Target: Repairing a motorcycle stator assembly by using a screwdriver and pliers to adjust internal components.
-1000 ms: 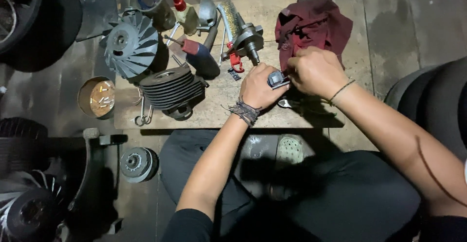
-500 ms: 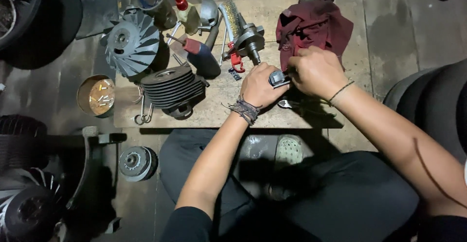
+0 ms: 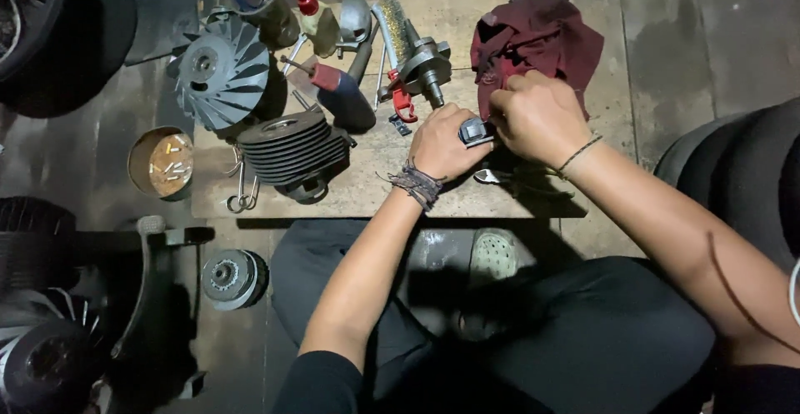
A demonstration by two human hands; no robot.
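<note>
A low wooden table sits on a dark, stained concrete floor strewn with engine parts. At upper left a finned fan wheel; a round tin of bolts lies at the left edge. At centre, both hands, left hand and right hand, grip closed, pinch a small grey metal part beside a maroon rag. Nothing has moved since the earlier frame

Dim overhead light, bright on the central board, edges sinking into deep shadow, focus fairly sharp.
</note>
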